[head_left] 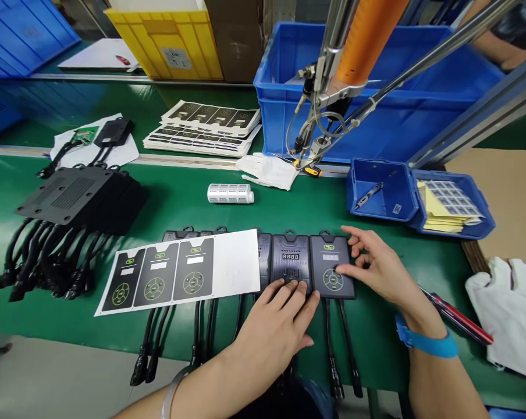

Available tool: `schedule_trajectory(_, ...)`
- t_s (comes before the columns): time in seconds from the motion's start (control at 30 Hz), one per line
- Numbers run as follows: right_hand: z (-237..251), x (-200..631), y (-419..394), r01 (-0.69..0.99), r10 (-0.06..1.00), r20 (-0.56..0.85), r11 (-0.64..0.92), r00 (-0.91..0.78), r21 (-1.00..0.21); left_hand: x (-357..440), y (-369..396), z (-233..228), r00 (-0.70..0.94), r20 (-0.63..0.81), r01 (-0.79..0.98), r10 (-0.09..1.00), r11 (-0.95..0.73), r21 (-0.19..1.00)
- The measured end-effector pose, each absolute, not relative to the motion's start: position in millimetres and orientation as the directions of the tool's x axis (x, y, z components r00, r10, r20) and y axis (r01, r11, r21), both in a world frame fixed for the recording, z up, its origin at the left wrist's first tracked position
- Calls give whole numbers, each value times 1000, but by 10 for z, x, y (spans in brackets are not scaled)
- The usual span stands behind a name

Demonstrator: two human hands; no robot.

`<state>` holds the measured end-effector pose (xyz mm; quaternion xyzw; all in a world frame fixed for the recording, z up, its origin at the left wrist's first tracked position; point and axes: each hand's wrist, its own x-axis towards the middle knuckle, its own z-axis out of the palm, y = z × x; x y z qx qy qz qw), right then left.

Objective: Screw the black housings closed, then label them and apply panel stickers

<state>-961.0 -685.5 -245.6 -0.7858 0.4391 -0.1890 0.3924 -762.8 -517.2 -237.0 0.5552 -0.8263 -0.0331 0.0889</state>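
Right hand flat, fingers spread, gripping nothing, fingertips pressing face label onto rightmost black controller near front edge of green bench. Left hand open, palm down, fingers resting on lower edge of neighbouring controller, steadying it, nothing gripped. Step in hand, by the look: smoothing down a freshly stuck label. Next move likely calls for peeling another label from sheet, lying just left over row of controllers, three labels left on it. Stack of black units far left; blue bin beyond right hand.
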Motion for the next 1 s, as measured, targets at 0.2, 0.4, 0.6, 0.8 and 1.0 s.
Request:
schedule_trajectory(0.2, -2467, -9795, -6771, -566, -715, 3, -556, 699, -609, -7563, -5149, -2208, -393, 91, -874, -915, 403, 271)
schedule_trajectory(0.4, -2362, -9674, -6649, -544, -697, 296, -704, 653, -457, -6624, -5134, -1928, -164, 47, -940, -985, 171, 297)
schedule_trajectory(0.6, -1941, -8893, -6233, -264, -484, 404, -831, 776, -489, -5825, -5082, -1969, 81, -55, -980, -995, -90, 178)
schedule_trajectory(0.8, -1924, -7868, -6037, -137, -317, 357, -883, 879, -448, -5653, -5129, -2019, 94, -60, -967, -994, -106, 232)
schedule_trajectory(1.0, -2197, -7268, -6132, -220, -380, 366, -886, 849, -409, -5350, -5269, -2143, 107, -17, -867, -994, -102, 488)
